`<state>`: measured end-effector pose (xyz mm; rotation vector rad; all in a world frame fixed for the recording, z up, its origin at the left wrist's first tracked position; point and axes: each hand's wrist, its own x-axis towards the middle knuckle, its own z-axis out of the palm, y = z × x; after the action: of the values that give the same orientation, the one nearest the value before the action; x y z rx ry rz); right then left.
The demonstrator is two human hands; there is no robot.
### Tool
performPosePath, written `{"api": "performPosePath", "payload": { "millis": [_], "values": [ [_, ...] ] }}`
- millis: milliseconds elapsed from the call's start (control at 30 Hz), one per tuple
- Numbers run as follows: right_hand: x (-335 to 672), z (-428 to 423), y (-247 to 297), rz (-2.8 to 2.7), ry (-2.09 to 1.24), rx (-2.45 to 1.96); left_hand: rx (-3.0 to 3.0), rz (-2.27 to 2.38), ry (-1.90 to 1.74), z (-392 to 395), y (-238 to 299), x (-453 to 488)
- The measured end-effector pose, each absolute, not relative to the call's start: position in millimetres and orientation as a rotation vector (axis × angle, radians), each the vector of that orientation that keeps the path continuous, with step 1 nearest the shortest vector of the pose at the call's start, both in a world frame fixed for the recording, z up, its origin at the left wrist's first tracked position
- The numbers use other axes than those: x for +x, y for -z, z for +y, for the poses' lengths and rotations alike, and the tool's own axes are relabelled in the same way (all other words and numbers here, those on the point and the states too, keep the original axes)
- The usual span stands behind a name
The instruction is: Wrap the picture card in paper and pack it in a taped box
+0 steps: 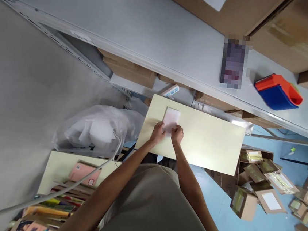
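Note:
A flat, pale pink-and-white rectangular packet (pixel 171 118) lies on the cream tabletop (pixel 208 143), toward its left end. What is inside the packet cannot be made out. My left hand (pixel 158 132) grips its lower left edge, fingers bent and thumb pointing inward. At the lower right corner, my right hand (pixel 177 134) has its fingers curled in a pinch on the packet's edge. Both hands partly cover the near end of the packet.
A grey metal shelf (pixel 119 27) with cardboard boxes (pixel 297 31), a pixelated item and a red-and-blue tape dispenser (pixel 279 92) runs behind the table. At left sit a clear plastic bag (pixel 97 128) and stacked books (pixel 47 211). Parcels (pixel 271 201) lie at right.

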<state>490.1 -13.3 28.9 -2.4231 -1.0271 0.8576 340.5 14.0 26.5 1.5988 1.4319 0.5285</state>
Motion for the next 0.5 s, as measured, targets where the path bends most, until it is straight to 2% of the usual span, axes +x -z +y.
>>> {"api": "performPosePath", "payload": {
  "millis": [267,500],
  "values": [
    [441.3,65.0,-25.3,-1.210,-0.978,-2.344,1.429,1.560,-0.571,82.8,-29.2,290.9],
    [456.3,38.8,-40.5,-1.332,-0.975,-2.238,1.006,1.635,-0.763,43.5,-40.4,280.6]
  ]
}}
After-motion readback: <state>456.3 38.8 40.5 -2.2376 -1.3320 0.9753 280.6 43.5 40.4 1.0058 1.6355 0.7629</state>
